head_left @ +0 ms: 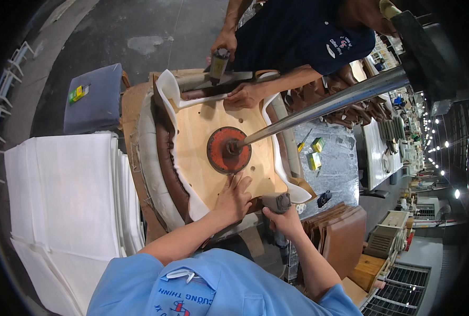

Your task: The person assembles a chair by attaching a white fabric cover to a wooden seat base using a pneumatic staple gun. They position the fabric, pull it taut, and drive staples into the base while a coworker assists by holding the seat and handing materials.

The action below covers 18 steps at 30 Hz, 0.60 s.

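Note:
An upturned chair seat lies in front of me, its plywood underside [203,126] facing up. A red round plate [217,152] sits at its middle, and a chrome pole [324,105] rises from the plate. Brown leather [166,152] and white padding [147,158] wrap the seat's edge. My left hand [235,199] presses flat on the plywood near the front edge. My right hand [286,220] grips a grey staple gun [276,201] at the seat's front right corner. Across the seat, a co-worker in a dark shirt holds another staple gun [218,64] and presses a hand [245,96] on the far edge.
A stack of white foam sheets [66,195] lies at my left. Behind it sits a grey-blue cushion [95,102] with a small green and yellow box [79,93] on it. Brown panels [345,231] stand at my right, and small green boxes [315,152] lie on the speckled bench [339,168].

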Available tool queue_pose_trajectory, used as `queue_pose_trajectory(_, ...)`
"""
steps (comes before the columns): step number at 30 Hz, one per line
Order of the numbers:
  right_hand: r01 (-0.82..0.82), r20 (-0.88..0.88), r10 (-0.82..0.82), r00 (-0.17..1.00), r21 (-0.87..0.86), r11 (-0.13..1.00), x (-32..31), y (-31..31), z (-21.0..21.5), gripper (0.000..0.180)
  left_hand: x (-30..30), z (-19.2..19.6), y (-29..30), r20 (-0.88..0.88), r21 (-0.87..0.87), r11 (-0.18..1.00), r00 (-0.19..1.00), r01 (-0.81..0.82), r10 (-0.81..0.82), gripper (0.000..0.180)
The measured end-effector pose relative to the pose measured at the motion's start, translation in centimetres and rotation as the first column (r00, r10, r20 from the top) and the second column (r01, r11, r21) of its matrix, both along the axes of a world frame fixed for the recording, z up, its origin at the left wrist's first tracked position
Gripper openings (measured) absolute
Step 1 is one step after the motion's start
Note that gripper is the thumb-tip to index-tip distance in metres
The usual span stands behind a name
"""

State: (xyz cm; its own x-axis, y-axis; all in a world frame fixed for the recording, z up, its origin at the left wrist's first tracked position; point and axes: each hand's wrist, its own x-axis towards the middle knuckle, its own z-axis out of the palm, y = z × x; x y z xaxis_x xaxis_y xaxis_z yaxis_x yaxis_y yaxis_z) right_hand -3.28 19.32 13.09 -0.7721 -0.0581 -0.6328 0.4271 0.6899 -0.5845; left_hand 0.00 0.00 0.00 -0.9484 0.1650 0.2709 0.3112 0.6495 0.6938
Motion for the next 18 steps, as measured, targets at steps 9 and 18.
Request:
queue_pose_trajectory(9, -0.024, 0.021, 0.025, 0.999, -0.056, 0.998, -0.5, -0.5, 0.9, 0.029, -0.6, 0.9, 1.7, 0.034, 0.07, 0.994, 0.996, -0.082, 0.08, 0.017)
queue_pose_trajectory(18, -0.074, 0.088, 0.071, 0.994, 0.038, 0.997, -1.7, -1.1, 1.6, 0.027, -0.7, 0.7, 2.4, 0.12, 0.088, 0.989, 0.987, -0.117, 0.106, 0.019)
